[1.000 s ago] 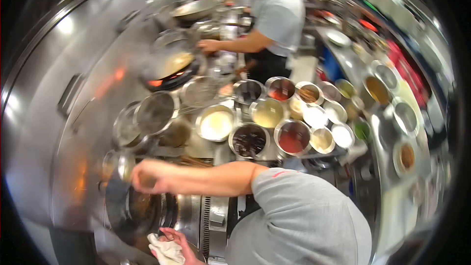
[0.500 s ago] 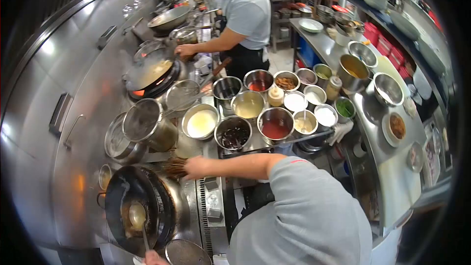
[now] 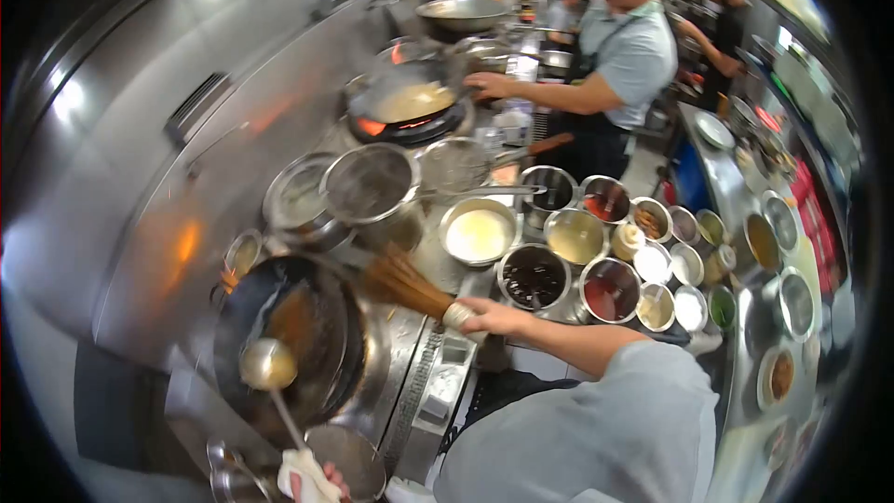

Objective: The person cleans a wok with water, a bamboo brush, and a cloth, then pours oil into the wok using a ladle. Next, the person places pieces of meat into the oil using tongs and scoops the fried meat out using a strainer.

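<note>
At the bottom edge, my left hand (image 3: 337, 482) is closed around a white cloth (image 3: 305, 477) and the handle end of a ladle. The ladle bowl (image 3: 268, 364) hangs over the left part of the black wok (image 3: 321, 340), which has a brown patch inside. My right hand (image 3: 492, 316) grips the pale bound end of a bamboo brush (image 3: 410, 283). Its bristles, blurred, point left above the stove edge between the wok and the metal pots.
A strainer (image 3: 345, 456) lies below the wok. Pots and sauce containers, including one with yellowish liquid (image 3: 480, 231), stand beyond my right arm. A co-worker (image 3: 633, 56) stands at another steaming wok (image 3: 410, 98) above a flame. Another person (image 3: 728, 33) is farther back.
My right hand reached from over the wok to the brush and now holds it raised. The ladle, in the wok half a second ago, has lifted toward its left side. The view has turned.
</note>
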`<action>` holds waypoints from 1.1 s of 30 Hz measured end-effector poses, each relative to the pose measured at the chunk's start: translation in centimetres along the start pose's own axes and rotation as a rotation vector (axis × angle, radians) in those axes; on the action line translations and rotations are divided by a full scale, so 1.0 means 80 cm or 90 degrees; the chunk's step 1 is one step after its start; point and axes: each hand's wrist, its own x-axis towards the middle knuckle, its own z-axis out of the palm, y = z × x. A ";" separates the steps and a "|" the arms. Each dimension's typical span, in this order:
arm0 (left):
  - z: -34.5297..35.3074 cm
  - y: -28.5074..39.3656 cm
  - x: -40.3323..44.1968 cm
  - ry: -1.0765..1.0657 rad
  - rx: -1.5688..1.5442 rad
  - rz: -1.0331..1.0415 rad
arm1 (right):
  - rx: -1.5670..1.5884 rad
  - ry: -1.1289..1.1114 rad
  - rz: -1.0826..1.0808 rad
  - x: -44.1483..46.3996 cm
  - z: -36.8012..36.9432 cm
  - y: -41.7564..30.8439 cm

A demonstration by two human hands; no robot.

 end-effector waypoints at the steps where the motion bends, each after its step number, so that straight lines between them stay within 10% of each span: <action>1: -0.002 0.000 -0.006 -0.010 -0.028 -0.010 | 0.062 0.029 -0.004 -0.003 0.010 -0.042; 4: -0.004 -0.011 -0.025 -0.052 -0.142 -0.056 | 0.369 -0.234 0.001 0.048 0.030 -0.138; 8: 0.014 -0.029 -0.017 -0.104 -0.248 -0.091 | -0.010 -0.245 -0.213 0.105 0.109 -0.254; 13: 0.021 -0.055 -0.019 -0.164 -0.311 -0.006 | -0.051 -0.361 -0.115 0.145 0.184 -0.305; 15: 0.024 -0.055 -0.020 -0.156 -0.373 0.009 | -0.323 -0.394 -0.378 0.206 0.210 -0.255; 18: 0.021 -0.059 -0.019 -0.175 -0.469 0.032 | -0.924 -0.477 -0.233 0.260 0.253 -0.223; 33: 0.021 -0.046 -0.013 -0.144 -0.347 0.029 | -1.018 -0.371 -0.401 0.256 0.248 -0.238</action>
